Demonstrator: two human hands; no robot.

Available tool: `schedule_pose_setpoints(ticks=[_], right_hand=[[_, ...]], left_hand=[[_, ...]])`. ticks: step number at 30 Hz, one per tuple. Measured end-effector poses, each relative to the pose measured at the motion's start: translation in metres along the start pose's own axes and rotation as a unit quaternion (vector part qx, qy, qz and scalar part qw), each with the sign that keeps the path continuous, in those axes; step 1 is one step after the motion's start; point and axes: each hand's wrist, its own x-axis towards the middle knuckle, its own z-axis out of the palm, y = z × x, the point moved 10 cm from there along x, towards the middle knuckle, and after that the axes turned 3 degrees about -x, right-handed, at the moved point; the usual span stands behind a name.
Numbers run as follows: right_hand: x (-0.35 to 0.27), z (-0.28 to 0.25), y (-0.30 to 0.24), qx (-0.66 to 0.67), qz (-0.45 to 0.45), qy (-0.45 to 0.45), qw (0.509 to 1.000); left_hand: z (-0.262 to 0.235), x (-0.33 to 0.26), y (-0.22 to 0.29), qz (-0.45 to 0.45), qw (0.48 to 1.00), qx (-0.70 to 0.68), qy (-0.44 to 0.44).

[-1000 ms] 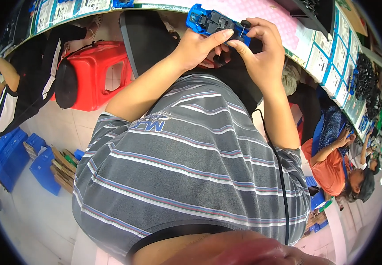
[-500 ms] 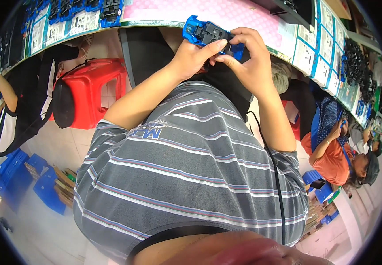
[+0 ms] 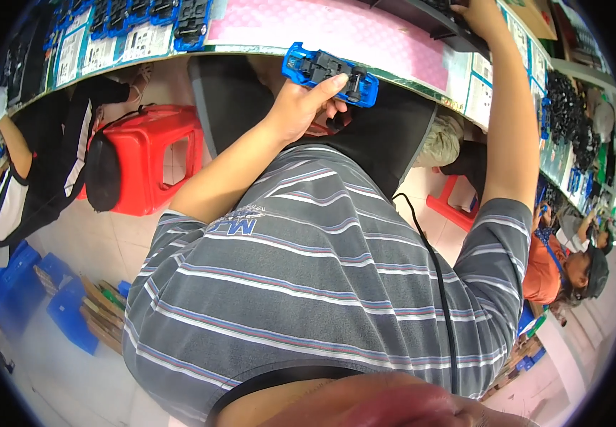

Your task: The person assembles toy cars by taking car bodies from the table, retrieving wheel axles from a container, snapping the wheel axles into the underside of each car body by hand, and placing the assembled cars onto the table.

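Left grip: the left hand (image 3: 301,107) is clenched round a blue plastic toy car body with black inner parts (image 3: 329,71), thumb laid along its near side.
Toy car: lies underside up in that hand, just off the near edge of the table, at about 12 o'clock from the wearer's chest.
Right grip: the right hand (image 3: 480,16) reaches up to 1 o'clock and rests on a black tray (image 3: 442,20) on the table; whether its fingers close on anything cannot be told.
Table: a pink-topped table with a green edge (image 3: 336,32) curves across the top.
On the table at 11 o'clock: a row of more blue and black car bodies (image 3: 180,18).
Below at 9 o'clock: a red plastic stool (image 3: 148,160) on the floor.
Far left at 9 o'clock: a seated person in black and white clothing (image 3: 34,178).
At 4 o'clock: a person in an orange shirt (image 3: 546,267).
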Motion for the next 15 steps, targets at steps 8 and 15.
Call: schedule_pose_setpoints(ticks=[8,15], right_hand=[[-0.009,-0.019,-0.006,0.107,-0.089,0.076,0.987],[-0.004,0.022,-0.012,0.112,0.0,-0.073,0.991]], left_hand=[[-0.008,-0.001,0.007,0.02,1.0,-0.002,0.021],[0.003,0.004,0.008,0.033,0.999,0.002,0.001]])
